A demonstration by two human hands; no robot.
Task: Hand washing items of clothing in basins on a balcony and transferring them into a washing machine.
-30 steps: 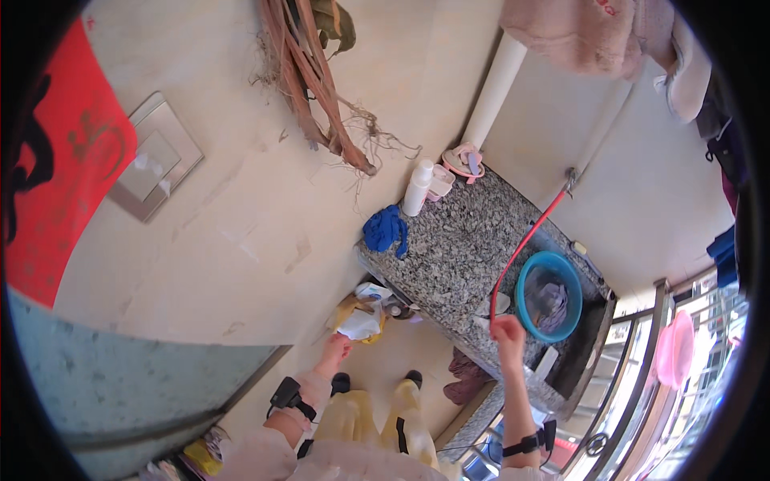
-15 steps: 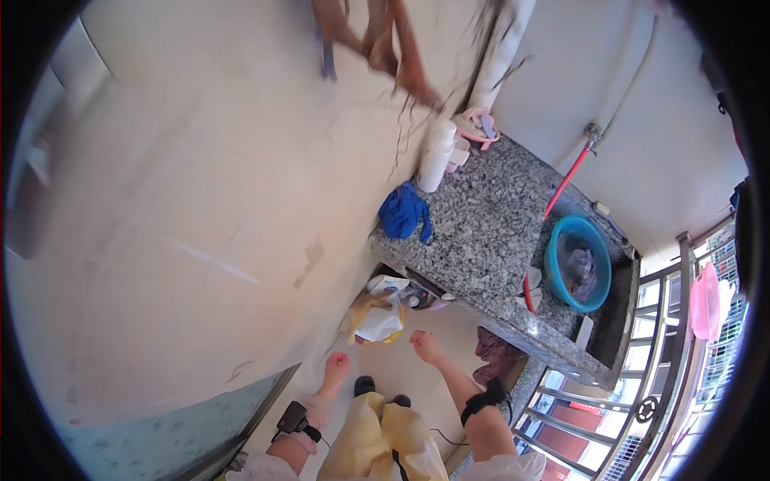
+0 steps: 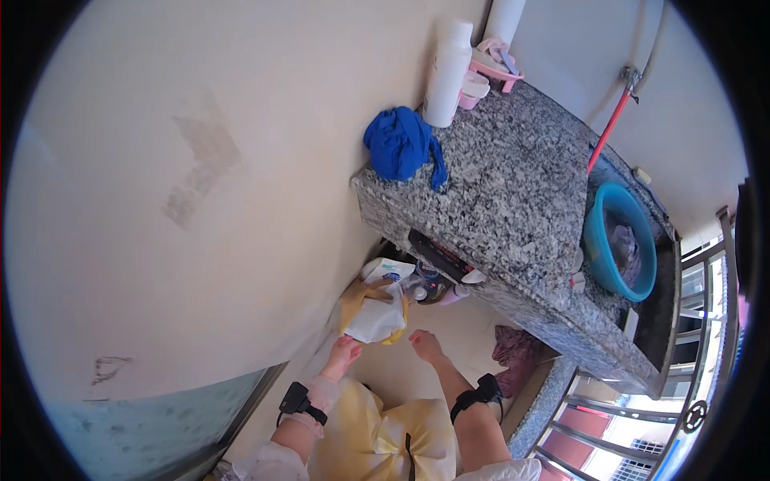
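My left hand (image 3: 346, 351) is curled, just below the lower edge of a yellow and white plastic bag (image 3: 377, 314). Whether it touches the bag I cannot tell; nothing shows in its fingers. A short way to the right, my right hand (image 3: 425, 345) is held with fingers curled in and nothing visible in them, apart from the bag. The bag stands on the floor against the wall, partly under the granite counter (image 3: 513, 176). A clear bottle (image 3: 421, 290) is beside it in the shadow.
On the counter are a blue cloth (image 3: 399, 144), a white bottle (image 3: 447, 76) and a pink basket (image 3: 501, 68). A blue basin (image 3: 600, 240) with wet laundry sits in the sink, near a red hose (image 3: 609, 128). Dark cloth (image 3: 513, 357) lies below; metal railing (image 3: 618, 413) stands right.
My view has come closer to the counter and bag. Both hands have moved forward with me, the left now right by the bag's lower edge. The fingers stay curled.
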